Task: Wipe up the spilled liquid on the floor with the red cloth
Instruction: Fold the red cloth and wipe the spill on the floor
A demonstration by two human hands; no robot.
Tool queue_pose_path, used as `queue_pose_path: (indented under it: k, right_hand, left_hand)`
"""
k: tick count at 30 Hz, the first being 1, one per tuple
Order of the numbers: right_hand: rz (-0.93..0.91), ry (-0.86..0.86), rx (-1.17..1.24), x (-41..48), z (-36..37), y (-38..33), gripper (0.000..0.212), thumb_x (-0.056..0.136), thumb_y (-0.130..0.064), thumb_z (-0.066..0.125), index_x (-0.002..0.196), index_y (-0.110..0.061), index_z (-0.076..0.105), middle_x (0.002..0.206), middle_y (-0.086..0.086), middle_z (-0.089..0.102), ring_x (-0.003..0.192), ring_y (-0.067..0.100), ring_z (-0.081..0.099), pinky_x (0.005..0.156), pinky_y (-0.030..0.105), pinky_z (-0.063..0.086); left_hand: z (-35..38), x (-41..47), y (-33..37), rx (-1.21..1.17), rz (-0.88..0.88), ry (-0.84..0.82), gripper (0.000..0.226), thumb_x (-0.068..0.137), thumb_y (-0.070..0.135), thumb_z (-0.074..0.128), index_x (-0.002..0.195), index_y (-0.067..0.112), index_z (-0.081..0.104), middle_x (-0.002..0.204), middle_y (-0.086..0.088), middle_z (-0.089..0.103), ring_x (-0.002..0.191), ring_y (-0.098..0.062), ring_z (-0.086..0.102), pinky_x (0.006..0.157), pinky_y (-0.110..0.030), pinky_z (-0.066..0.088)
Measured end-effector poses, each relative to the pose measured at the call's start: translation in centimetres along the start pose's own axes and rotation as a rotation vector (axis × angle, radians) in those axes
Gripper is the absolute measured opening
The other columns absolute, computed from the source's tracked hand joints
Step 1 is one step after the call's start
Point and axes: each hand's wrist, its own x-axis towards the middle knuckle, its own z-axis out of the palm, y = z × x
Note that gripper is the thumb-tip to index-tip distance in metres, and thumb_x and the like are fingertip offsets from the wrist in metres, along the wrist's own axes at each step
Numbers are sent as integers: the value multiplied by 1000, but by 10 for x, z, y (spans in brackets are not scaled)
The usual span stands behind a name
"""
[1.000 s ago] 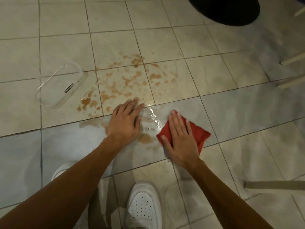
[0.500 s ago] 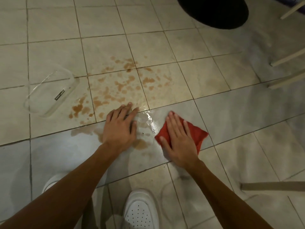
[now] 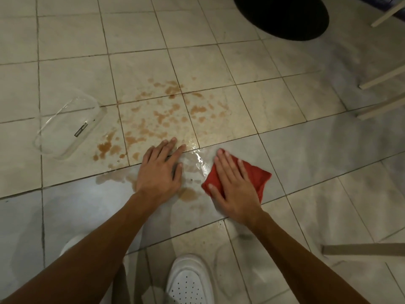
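Brown spilled liquid (image 3: 162,119) lies in blotches across the beige floor tiles, with a wet glossy patch (image 3: 200,161) between my hands. My right hand (image 3: 232,185) presses flat on the folded red cloth (image 3: 256,174), which lies on the floor at the right edge of the wet patch. Fingers spread, my left hand (image 3: 158,170) rests palm down on the wet tile at the near edge of the spill and holds nothing.
A clear plastic container (image 3: 68,126) lies on its side left of the spill. A black round base (image 3: 282,16) sits at the top right, with pale furniture legs (image 3: 381,77) on the right. My white shoes (image 3: 190,281) stand at the bottom.
The view has shifted a little; both hands stay planted on the floor, the right hand and cloth nudged slightly towards the wet patch.
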Motion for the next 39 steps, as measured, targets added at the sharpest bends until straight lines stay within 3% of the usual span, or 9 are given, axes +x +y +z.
queue_pose_path:
  k: [3,8,10,15,17,24,31,37,39]
  right_hand:
    - [-98,-53,-1,-19,-6,24,80,114,-63,26,176,-21,-3,184,-3,-11,170,13,-12,138,54,7]
    - [266,57,3,20,-7,32,80,113,-62,13,175,-16,-6,184,1,-14,169,15,-17,138,53,2]
    - [284,61,16,40,-6,18,80,113,-62,11,175,-15,-9,184,3,-15,169,17,-19,138,53,-1]
    - [-113,-22,16,7,-3,-4,79,116,-58,29,176,-17,-4,184,0,-12,170,14,-15,139,51,1]
    - [-152,-37,9,-10,-4,12,80,116,-59,33,176,-20,-2,185,-3,-10,170,13,-12,139,52,6]
    - [256,39,17,45,-6,8,81,112,-63,9,174,-14,-10,183,4,-17,168,17,-20,138,52,-1]
    - [-126,-24,22,-6,-1,1,80,115,-59,30,176,-18,-1,185,-1,-9,170,14,-11,139,53,7]
    - [273,46,3,33,-5,11,82,111,-63,8,174,-15,-10,183,3,-18,169,17,-20,138,52,0]
    - [262,47,7,46,-3,-4,81,112,-62,9,174,-13,-11,183,5,-18,168,19,-21,138,53,0]
  left_hand:
    - [-1,0,-4,-1,23,3,59,106,47,31,163,31,38,172,-1,33,158,-24,28,129,-50,21]
    - [1,0,-2,-10,6,11,59,106,46,32,162,30,40,171,-2,35,157,-26,30,129,-50,20]
    - [1,0,0,-11,-5,10,59,106,46,33,162,30,40,171,-1,35,157,-25,29,129,-50,20]
    - [0,0,-3,8,7,9,58,107,47,33,163,31,39,171,-1,34,156,-25,31,128,-51,23]
    - [0,0,-4,8,8,11,58,108,47,32,163,31,39,171,0,34,156,-25,31,128,-51,23]
    - [2,0,0,-14,-16,11,59,106,47,31,162,31,40,171,-1,35,157,-24,29,130,-50,19]
    - [-1,-1,-3,-2,0,0,59,107,48,29,163,32,37,172,0,33,158,-24,28,130,-49,20]
    - [1,-1,0,-20,-17,1,59,107,47,30,163,32,38,172,0,32,158,-23,27,130,-49,19]
    - [1,-1,1,-19,-24,4,59,107,47,30,163,32,38,172,0,32,158,-23,27,130,-50,19]
